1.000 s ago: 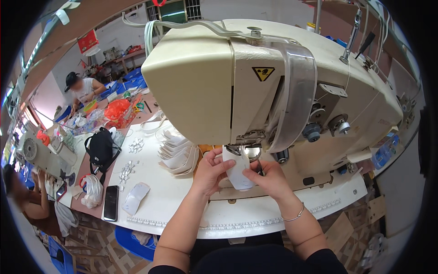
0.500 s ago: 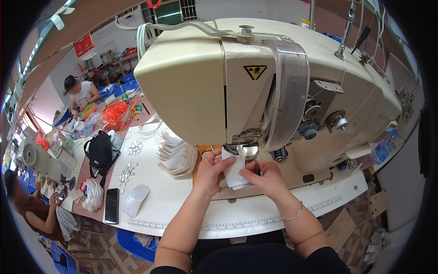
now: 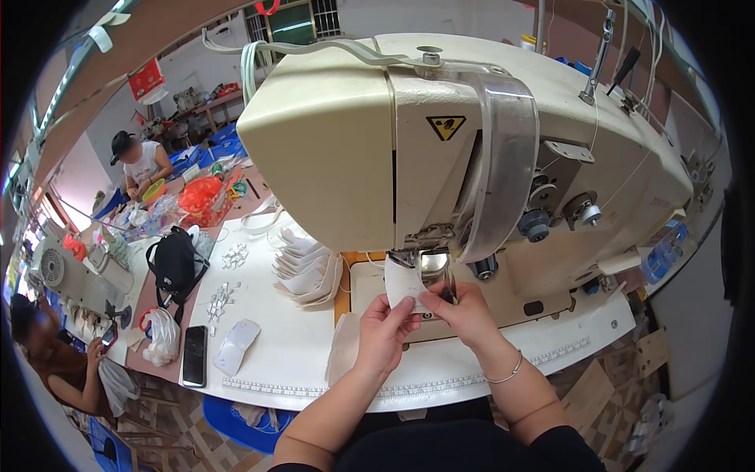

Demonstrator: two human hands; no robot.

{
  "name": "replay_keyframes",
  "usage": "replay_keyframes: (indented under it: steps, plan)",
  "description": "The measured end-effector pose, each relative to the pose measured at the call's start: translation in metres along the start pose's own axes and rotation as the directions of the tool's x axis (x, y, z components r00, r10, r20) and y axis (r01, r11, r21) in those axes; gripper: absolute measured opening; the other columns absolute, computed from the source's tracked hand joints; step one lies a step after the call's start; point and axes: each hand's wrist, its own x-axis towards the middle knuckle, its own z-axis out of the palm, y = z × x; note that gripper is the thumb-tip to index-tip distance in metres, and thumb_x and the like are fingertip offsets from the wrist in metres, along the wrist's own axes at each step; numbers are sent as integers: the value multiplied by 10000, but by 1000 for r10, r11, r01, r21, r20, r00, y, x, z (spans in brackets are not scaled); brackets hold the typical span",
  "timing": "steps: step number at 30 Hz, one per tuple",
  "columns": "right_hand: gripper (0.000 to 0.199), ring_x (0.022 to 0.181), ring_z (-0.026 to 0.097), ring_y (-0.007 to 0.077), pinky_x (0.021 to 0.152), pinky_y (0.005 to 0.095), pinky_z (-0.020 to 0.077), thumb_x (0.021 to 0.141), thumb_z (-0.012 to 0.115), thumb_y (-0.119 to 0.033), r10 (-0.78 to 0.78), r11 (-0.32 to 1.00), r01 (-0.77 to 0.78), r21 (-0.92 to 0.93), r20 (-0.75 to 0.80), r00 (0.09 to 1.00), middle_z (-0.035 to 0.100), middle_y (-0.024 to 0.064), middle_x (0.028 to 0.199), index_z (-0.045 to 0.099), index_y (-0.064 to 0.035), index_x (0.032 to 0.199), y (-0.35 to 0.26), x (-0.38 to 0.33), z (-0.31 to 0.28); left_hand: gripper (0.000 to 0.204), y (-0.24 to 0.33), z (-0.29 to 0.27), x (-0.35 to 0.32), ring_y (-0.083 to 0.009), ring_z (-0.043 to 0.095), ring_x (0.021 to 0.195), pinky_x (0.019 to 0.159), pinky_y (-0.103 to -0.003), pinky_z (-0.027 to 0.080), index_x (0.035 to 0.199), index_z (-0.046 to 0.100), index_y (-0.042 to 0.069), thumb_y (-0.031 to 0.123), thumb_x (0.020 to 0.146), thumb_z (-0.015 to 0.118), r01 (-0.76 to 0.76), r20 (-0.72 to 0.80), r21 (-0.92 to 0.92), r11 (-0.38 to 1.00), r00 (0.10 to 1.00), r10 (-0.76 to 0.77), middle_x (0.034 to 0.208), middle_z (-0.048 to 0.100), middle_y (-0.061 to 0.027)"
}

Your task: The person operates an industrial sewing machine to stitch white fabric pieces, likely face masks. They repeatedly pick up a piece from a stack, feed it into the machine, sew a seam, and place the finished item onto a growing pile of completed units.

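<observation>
Under the head of a large cream sewing machine (image 3: 322, 149) I hold a curved white piece of fabric (image 3: 403, 282). My left hand (image 3: 387, 334) is closed on its near edge, thumb on top. My right hand (image 3: 465, 315) pinches the same edge from the other side. A dark, slim metal tool (image 3: 450, 291) pokes up beside my right fingers; its kind is hard to make out. The piece's far end reaches beneath the machine's needle area, where the needle is hidden. Next to my left forearm lies a cream flat piece (image 3: 342, 346).
A stack of curved white pieces (image 3: 305, 267) stands left of the machine. Small white tabs (image 3: 219, 303), a phone (image 3: 194, 356), a white pad (image 3: 236, 346) and a black bag (image 3: 174, 263) lie further left. A ruler strip (image 3: 472, 377) lines the table's front edge. Two people sit at the left.
My left hand has slid toward me, down to the near edge of the white piece. More of that piece's surface shows now, and the cream piece beside my forearm has come into sight.
</observation>
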Motion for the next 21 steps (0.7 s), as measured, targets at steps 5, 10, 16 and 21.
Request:
replay_keyframes:
  steps: [5, 10, 16, 21]
  plan:
    - [209, 605, 492, 47, 555, 197, 388, 753, 667, -211, 31, 999, -31, 20, 4, 1000, 583, -3, 668, 613, -10, 774, -3, 3, 2, 110, 10, -3, 12, -121, 590, 610, 533, -202, 479, 879, 512, 40, 76, 806, 587, -16, 10, 34, 999, 1000, 16, 751, 599, -54]
    - [201, 602, 512, 54, 571, 194, 403, 770, 647, -206, 25, 997, -25, 78, 6, 1000, 612, 22, 673, 592, -13, 779, -2, 4, 6, 120, 22, -2, 21, -124, 592, 598, 513, -199, 473, 878, 513, 35, 78, 800, 593, 1, 26, 64, 998, 1000, -2, 749, 603, -59]
    - [189, 604, 524, 60, 583, 199, 409, 777, 633, -196, 10, 994, -10, 109, 6, 1000, 620, 37, 665, 596, -11, 783, -1, 5, 9, 164, 29, 12, 18, -100, 579, 586, 504, -188, 466, 897, 516, 24, 79, 781, 618, -13, -13, 182, 983, 1000, 15, 749, 598, -55]
    - [171, 610, 522, 64, 565, 203, 407, 786, 611, -175, -69, 997, 70, 12, -75, 995, 609, 31, 663, 597, -4, 794, -4, 3, 9, 155, 37, 7, 31, -79, 556, 560, 485, -166, 450, 887, 524, 27, 49, 765, 617, 67, 48, 72, 995, 996, -71, 753, 591, -46]
